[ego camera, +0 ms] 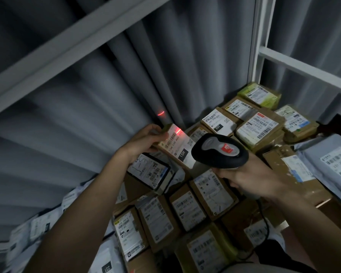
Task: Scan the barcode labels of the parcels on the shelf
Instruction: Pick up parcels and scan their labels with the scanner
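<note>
Left hand grips a small box by its far end, lifted and tilted off the pile, label facing the scanner. Right hand is closed round the handle of the scanner, head aimed at that label, cable trailing down toward the body.

Red beam sits on the top corner of the label, near the barcode — and part of it spills past the box edge onto the curtain behind. So aim looks high and off-centre. My read: the line may not cross the full barcode, giving a no-read or a partial one.

Other risks from here:
- Left fingers sit close to the barcode end; a small slip could cover bars.
- Scanner head is very close to the box and overlaps its near end in view; the angle could put glare on the glossy label.
- Dim light and motion blur — hard to confirm a good read by eye.
- Many labels lie face-up in the pile right below, including a dark-edged parcel just under the held box. If the beam drops, it may pick up the wrong code.
- Box held by 1 end only; could drop into the pile and lose its place among scanned and unscanned ones.
- Cable hangs over the lower boxes and could drag them.

Rest of the parcels lie flat on the shelf, between the white frame and the grey bags.
</note>
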